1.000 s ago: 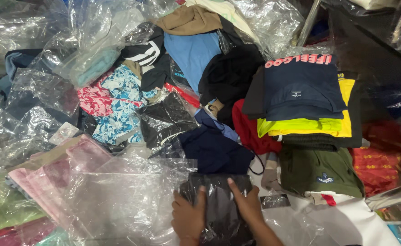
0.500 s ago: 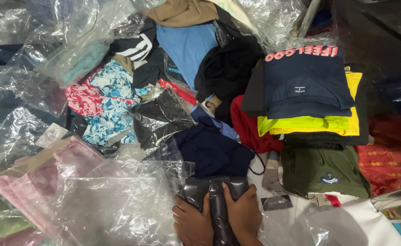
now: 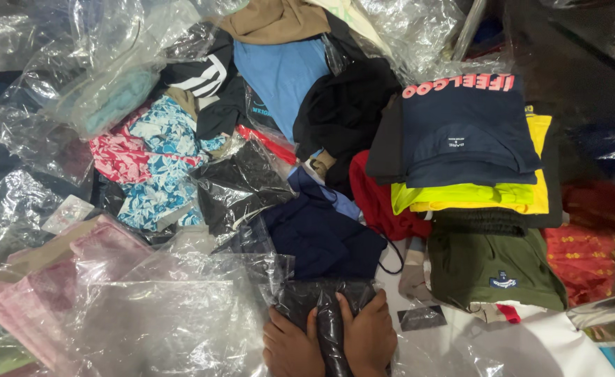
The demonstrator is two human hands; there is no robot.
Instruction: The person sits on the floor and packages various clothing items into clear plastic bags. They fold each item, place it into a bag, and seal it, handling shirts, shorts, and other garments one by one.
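At six o'clock, the left hand and right hand press a bagged dark garment between them, fingers clamped on its glossy plastic. Loose clear bags crowd in at nine o'clock, a folded green shirt at three. The slick wrap could slip from the grip, or snag neighbouring bags.

The bottom edge cuts off the left hand and the right hand at the wrists. Both hands cover the middle of the dark bagged garment, and its lower end runs out of frame. The clear plastic bags blur the pink garment beneath. The stacked folded shirts hide the layers under them, showing edges only
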